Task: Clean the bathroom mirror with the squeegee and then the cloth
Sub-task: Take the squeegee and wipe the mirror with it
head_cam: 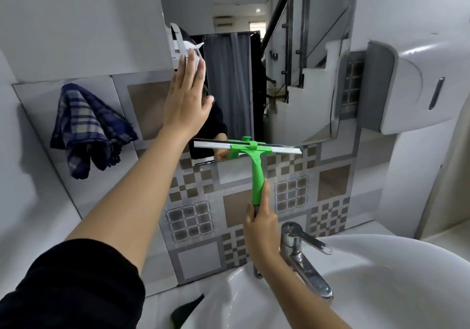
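The right hand is wrapped around the handle of the green plastic squeegee, whose blade lies along the bottom edge of the frameless wall mirror. The left hand presses flat, fingers spread, at the mirror's left edge. A blue checked cloth hangs on the tiled wall, left.

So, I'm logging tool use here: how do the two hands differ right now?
The right hand is closed around the green squeegee handle, low above the tap; the left hand holds nothing. The left is open and flat, fingers spread, raised at the mirror's left edge, while the right sits below the mirror's bottom edge. Both are bare.
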Tool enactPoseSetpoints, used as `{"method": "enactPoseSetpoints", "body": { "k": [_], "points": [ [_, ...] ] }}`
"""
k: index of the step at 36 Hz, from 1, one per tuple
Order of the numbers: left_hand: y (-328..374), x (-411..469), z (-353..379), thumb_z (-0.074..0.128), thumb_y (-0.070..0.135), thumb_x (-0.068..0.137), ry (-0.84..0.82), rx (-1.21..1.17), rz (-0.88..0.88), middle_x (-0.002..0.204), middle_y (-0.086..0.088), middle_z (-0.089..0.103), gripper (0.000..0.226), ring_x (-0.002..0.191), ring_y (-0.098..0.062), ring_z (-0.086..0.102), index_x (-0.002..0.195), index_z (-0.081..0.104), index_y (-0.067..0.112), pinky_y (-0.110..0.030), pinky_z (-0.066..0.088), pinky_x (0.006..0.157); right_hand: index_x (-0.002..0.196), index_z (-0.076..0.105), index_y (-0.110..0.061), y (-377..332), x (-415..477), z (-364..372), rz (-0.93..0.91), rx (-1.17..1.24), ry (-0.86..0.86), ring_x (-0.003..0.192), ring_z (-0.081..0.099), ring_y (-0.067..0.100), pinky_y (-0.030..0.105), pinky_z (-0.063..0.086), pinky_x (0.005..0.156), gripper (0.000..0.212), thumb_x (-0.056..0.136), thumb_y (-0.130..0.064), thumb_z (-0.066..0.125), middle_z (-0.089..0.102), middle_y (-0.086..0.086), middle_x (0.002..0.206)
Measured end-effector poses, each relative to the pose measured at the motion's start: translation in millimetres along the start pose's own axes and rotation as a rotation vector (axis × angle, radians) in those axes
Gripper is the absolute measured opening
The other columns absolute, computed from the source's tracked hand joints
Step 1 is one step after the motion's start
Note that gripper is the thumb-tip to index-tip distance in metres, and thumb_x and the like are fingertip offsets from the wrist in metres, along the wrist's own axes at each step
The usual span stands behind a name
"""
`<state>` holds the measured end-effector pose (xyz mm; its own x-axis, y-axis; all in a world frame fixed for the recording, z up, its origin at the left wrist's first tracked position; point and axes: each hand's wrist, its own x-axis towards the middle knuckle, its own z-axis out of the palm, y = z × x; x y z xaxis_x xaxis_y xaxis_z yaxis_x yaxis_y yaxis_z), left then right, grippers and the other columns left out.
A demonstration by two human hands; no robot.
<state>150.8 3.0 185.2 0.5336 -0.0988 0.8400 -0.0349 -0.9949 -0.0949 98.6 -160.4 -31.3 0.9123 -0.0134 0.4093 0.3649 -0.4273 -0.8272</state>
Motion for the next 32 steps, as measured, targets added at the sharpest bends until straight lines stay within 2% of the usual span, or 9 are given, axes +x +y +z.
{"method": "enactPoseSetpoints", "body": {
  "k": [5,10,16,19,25,29,32],
  "points": [
    [-0.1,-6.5,2.4,0.048,0.023,0.094,-0.011,0.001,0.004,0.158,-0.013,-0.002,0.069,0.145,-0.029,-0.004,0.149,0.007,0.009,-0.036,0.006,0.117,0.147,0.002,-0.037,6.1,-2.2,7.3,-0.001,-0.005,0.005,0.054,0.046,0.011,0.026,0.040,0.048,0.067,0.096,-0.025,0.043,0.046,-0.004,0.065],
    [0.8,-7.5,2.7,0.047,0.024,0.095,-0.021,-0.008,-0.013,0.158,-0.011,-0.002,0.068,0.145,-0.028,-0.002,0.149,0.007,0.011,-0.042,0.026,0.114,0.143,0.000,-0.044,16.7,-1.1,7.7,-0.014,0.000,0.004,0.053,0.045,0.013,0.030,0.041,0.048,0.066,0.096,-0.029,0.043,0.048,0.000,0.066],
    [5.3,-11.6,3.8,0.047,0.022,0.095,-0.020,-0.017,-0.029,0.158,-0.012,-0.001,0.068,0.145,-0.028,-0.002,0.148,0.008,0.011,-0.042,0.022,0.116,0.145,0.002,-0.039,21.5,-2.7,2.7,-0.027,-0.075,0.004,0.060,0.053,0.021,0.040,0.049,0.056,0.064,0.096,-0.028,0.043,0.052,0.003,0.069],
    [6.5,-12.1,4.2,0.048,0.023,0.094,-0.018,-0.015,-0.037,0.158,-0.012,-0.001,0.068,0.145,-0.028,-0.002,0.148,0.008,0.011,-0.040,0.020,0.116,0.146,0.006,-0.034,27.1,-5.9,1.0,-0.055,-0.121,0.012,0.061,0.053,0.021,0.036,0.045,0.053,0.063,0.096,-0.025,0.043,0.053,0.003,0.072],
    [8.0,-10.7,1.6,0.049,0.022,0.094,-0.023,-0.001,-0.047,0.158,-0.010,-0.001,0.069,0.145,-0.026,-0.002,0.149,0.009,0.011,-0.039,0.017,0.117,0.146,0.008,-0.030,31.2,-18.5,-7.6,-0.091,-0.146,0.025,0.057,0.046,0.014,0.018,0.023,0.044,0.063,0.095,-0.024,0.046,0.050,-0.001,0.071],
    [13.4,-11.2,-3.9,0.050,0.019,0.093,-0.035,0.001,-0.077,0.158,-0.008,-0.002,0.069,0.145,-0.025,-0.002,0.149,0.010,0.012,-0.039,0.024,0.115,0.139,-0.002,-0.035,27.4,-25.3,-13.5,-0.142,-0.098,0.008,0.060,0.048,0.014,0.020,0.030,0.048,0.067,0.095,-0.024,0.047,0.050,-0.002,0.074],
    [23.7,-10.1,-14.8,0.049,0.014,0.092,-0.055,-0.059,-0.138,0.159,-0.005,-0.002,0.066,0.145,-0.024,0.000,0.148,0.015,0.011,-0.032,0.031,0.108,0.144,0.008,-0.032,23.2,-27.0,-18.6,-0.197,-0.012,-0.040,0.063,0.047,0.012,0.027,0.039,0.054,0.065,0.094,-0.023,0.049,0.051,-0.002,0.079]
  ]
}}
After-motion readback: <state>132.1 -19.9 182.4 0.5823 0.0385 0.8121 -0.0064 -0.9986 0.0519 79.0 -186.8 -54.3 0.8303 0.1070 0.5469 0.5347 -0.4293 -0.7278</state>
